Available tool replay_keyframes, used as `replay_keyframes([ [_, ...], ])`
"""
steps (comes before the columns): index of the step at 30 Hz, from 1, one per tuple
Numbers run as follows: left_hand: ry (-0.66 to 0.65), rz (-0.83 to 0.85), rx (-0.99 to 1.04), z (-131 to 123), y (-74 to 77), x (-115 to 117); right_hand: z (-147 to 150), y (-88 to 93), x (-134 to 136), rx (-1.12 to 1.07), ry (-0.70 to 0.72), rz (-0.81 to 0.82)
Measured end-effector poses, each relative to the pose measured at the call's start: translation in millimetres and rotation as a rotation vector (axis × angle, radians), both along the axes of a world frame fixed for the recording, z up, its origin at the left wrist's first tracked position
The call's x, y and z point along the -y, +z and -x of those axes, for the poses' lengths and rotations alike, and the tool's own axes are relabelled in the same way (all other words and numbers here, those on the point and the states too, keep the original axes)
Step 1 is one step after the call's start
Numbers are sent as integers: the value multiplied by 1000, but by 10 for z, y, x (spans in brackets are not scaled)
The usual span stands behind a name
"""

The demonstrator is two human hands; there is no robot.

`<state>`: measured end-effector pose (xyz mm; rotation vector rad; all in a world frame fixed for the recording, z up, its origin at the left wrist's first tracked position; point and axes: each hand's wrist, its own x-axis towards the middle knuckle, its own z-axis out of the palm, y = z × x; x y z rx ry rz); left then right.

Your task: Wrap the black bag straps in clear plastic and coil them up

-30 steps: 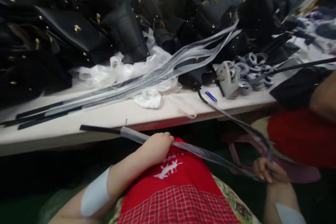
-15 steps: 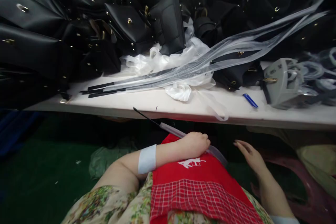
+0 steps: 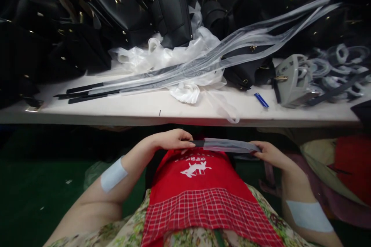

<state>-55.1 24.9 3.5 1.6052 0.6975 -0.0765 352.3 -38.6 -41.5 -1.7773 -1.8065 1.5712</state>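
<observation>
Between my two hands, in front of the red apron, stretches a black strap [image 3: 198, 144] partly covered by a clear plastic sleeve [image 3: 228, 145]. My left hand [image 3: 176, 139] pinches the bare black end between thumb and fingers. At the other side my right hand [image 3: 268, 152] grips the sleeved part, thumb and fingers closed on it. Whatever lies past the right hand is mostly hidden. On the table ahead, several similar black straps [image 3: 87, 93] lie side by side, their long clear plastic sleeves [image 3: 246, 42] running up to the right.
Black bags with gold fittings [image 3: 171, 7] crowd the back of the white table [image 3: 139, 110]. Crumpled white plastic [image 3: 185, 92] lies mid-table. To the right are a blue lighter-like object [image 3: 261, 100], a grey tape-dispenser-like holder [image 3: 292, 81] and coiled clear plastic [image 3: 333, 73].
My left hand has moved left to the black end of the strap. My right hand, empty before, has closed on the sleeved part. The view has shifted slightly right.
</observation>
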Motion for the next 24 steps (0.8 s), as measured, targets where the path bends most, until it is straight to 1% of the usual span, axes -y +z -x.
replay_keyframes([
  [1,15,60,33,-5,-10,3,23,47,12,-14,47,13],
  [2,29,77,55,-42,-19,12,102,98,22,-62,111,33],
  [4,40,30,81,-169,-29,36,367,183,31,-209,225,73],
  [6,30,7,87,-288,-31,46,641,226,28,-281,241,65],
  [8,35,75,74,-323,-37,31,791,230,20,-240,180,-2],
  [9,43,135,65,-302,-47,16,804,226,16,-207,146,-41],
  [11,51,278,55,-197,-89,-23,732,221,11,-167,100,-99],
  [15,37,544,98,26,-241,-72,509,243,9,-118,86,-137],
  [18,65,692,154,28,-323,-47,464,247,-5,-114,74,-139],
  [20,56,760,183,-26,-330,-18,462,243,-20,-108,60,-138],
  [22,31,803,225,-72,-297,0,452,252,-31,-106,57,-134],
  [24,72,829,306,-89,-227,-2,437,281,-32,-120,77,-133],
])
